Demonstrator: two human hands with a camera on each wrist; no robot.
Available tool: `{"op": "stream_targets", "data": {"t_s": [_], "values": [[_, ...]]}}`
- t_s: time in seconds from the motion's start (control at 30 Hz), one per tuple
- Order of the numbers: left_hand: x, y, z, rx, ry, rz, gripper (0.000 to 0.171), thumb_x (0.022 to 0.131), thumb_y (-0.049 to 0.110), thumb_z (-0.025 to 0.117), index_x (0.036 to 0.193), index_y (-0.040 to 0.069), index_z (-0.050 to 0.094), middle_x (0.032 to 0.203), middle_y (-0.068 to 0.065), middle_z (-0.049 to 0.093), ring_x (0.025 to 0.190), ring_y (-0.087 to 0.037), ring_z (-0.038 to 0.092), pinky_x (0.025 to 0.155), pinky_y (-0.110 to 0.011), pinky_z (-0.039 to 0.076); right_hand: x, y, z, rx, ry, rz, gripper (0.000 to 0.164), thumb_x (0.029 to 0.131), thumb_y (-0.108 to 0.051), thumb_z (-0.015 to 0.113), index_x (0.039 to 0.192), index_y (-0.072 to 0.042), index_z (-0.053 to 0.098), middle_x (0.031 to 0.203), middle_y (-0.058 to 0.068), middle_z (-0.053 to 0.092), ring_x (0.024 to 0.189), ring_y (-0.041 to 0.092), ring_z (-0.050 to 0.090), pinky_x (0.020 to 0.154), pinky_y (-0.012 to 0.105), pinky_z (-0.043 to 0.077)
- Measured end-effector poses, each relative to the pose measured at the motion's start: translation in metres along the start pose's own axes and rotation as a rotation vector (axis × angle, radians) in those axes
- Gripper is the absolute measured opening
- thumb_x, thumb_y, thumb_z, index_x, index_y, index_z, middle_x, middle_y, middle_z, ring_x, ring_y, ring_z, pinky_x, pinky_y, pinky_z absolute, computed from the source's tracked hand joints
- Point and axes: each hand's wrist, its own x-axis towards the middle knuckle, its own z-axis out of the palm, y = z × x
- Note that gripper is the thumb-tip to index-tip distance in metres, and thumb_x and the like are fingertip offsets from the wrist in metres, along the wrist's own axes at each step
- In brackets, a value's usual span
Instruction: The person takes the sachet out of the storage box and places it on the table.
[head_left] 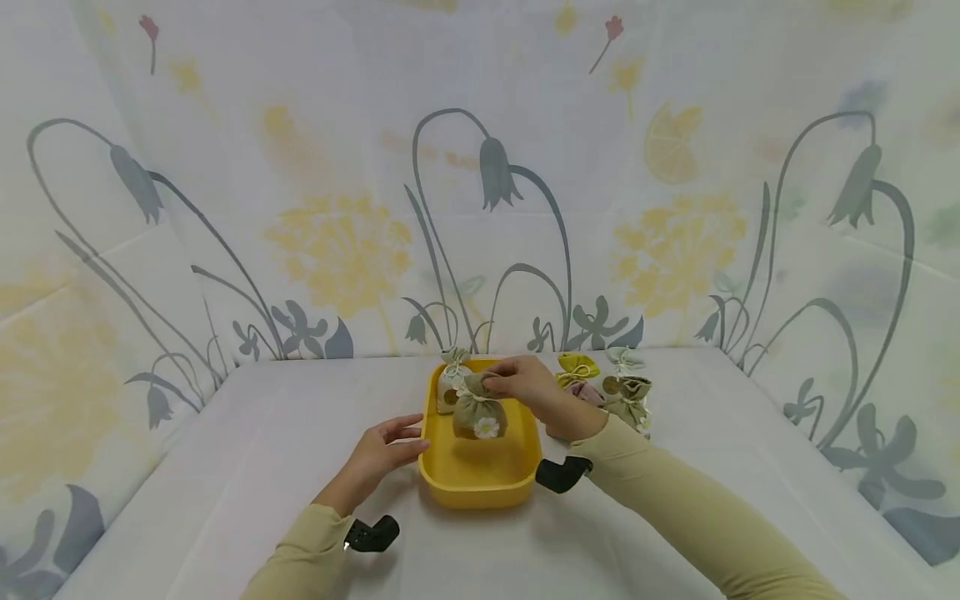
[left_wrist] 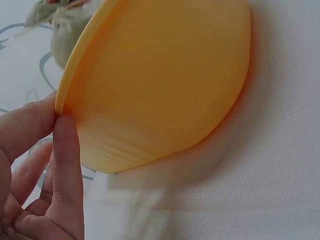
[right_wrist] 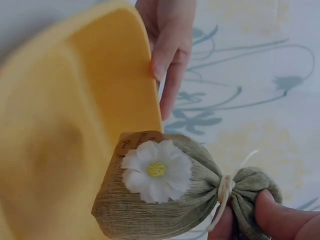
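Observation:
A yellow plastic bin (head_left: 480,493) stands on the white cloth. My left hand (head_left: 381,457) pinches its left rim between thumb and finger, seen up close in the left wrist view. With thumb and fingers, my right hand (head_left: 543,393) holds a green drawstring pouch (right_wrist: 160,210) by its gathered top, just above the cord. This pouch hangs over the bin and carries a white flower (right_wrist: 170,172) and a brown tag (right_wrist: 131,143). Inside the bin, toward the back left, a whitish pouch (head_left: 447,395) stands upright, partly hidden behind the held one.
Right of the bin several pouches stand close together: a yellow one (head_left: 577,365), a pinkish one (head_left: 585,392), a pale green one (head_left: 624,358) and an olive one (head_left: 628,408). My right forearm partly covers them. A flower-printed cloth (head_left: 480,250) hangs behind.

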Motion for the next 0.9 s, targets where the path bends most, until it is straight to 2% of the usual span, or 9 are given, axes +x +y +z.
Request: {"op": "stream_targets", "data": {"t_s": [0.07,0.27,0.4,0.53,0.67,0.8,0.9], "values": [[0.0,0.0,-0.001,0.002,-0.003,0.002,0.05,0.083,0.013,0.072,0.129,0.006,0.055,0.115,-0.013,0.057,0.097,-0.022,0.06,0.084,-0.035,0.052,-0.01,-0.002,-0.004,0.015,0.007,0.005,0.02,0.092,-0.003,0.056,0.11,0.006,0.061,0.101,0.011,0.064,0.095,0.024,0.063,0.088,0.036,0.05],[0.0,0.001,-0.002,0.024,0.017,0.008,0.049,0.083,0.015,0.071,0.129,0.007,0.055,0.114,-0.012,0.059,0.098,-0.022,0.061,0.085,-0.037,0.051,-0.04,-0.008,-0.016,0.006,-0.03,-0.078,0.021,0.095,-0.004,0.051,0.112,0.007,0.056,0.104,0.013,0.062,0.099,0.027,0.06,0.093,0.043,0.046],[-0.002,0.0,-0.002,0.028,0.014,-0.013,0.05,0.083,0.016,0.072,0.129,0.008,0.055,0.116,-0.012,0.058,0.098,-0.022,0.06,0.086,-0.037,0.051,-0.06,-0.004,-0.022,0.003,-0.008,-0.065,0.02,0.095,-0.007,0.052,0.111,0.005,0.056,0.103,0.01,0.062,0.098,0.024,0.06,0.087,0.038,0.049],[-0.001,-0.001,-0.002,0.022,0.014,-0.015,0.05,0.083,0.015,0.071,0.129,0.008,0.055,0.116,-0.012,0.058,0.098,-0.022,0.06,0.086,-0.037,0.051,-0.077,0.002,-0.031,0.004,0.017,-0.08,0.021,0.095,-0.007,0.052,0.111,0.006,0.055,0.098,0.007,0.059,0.089,0.015,0.057,0.078,0.029,0.05],[0.002,-0.001,-0.002,0.011,0.01,-0.016,0.048,0.084,0.013,0.07,0.129,0.007,0.055,0.115,-0.012,0.058,0.097,-0.022,0.061,0.085,-0.036,0.052,-0.096,0.011,-0.046,-0.023,0.004,-0.153,0.022,0.095,-0.005,0.051,0.11,0.01,0.053,0.104,0.011,0.056,0.092,0.014,0.055,0.08,0.025,0.05],[0.002,-0.001,-0.001,0.002,0.007,-0.018,0.048,0.084,0.011,0.07,0.129,0.007,0.054,0.115,-0.014,0.058,0.096,-0.022,0.061,0.084,-0.036,0.052,-0.11,0.018,-0.061,-0.052,0.036,-0.162,0.024,0.096,-0.008,0.051,0.112,0.01,0.053,0.11,0.012,0.054,0.093,0.011,0.053,0.08,0.023,0.049],[0.002,-0.001,-0.001,-0.006,0.007,-0.016,0.048,0.084,0.011,0.07,0.129,0.006,0.054,0.116,-0.015,0.058,0.096,-0.022,0.061,0.084,-0.036,0.052,-0.116,0.022,-0.071,-0.066,0.069,-0.153,0.027,0.096,-0.009,0.051,0.113,0.011,0.052,0.106,0.01,0.056,0.091,0.007,0.054,0.08,0.024,0.049]]}}
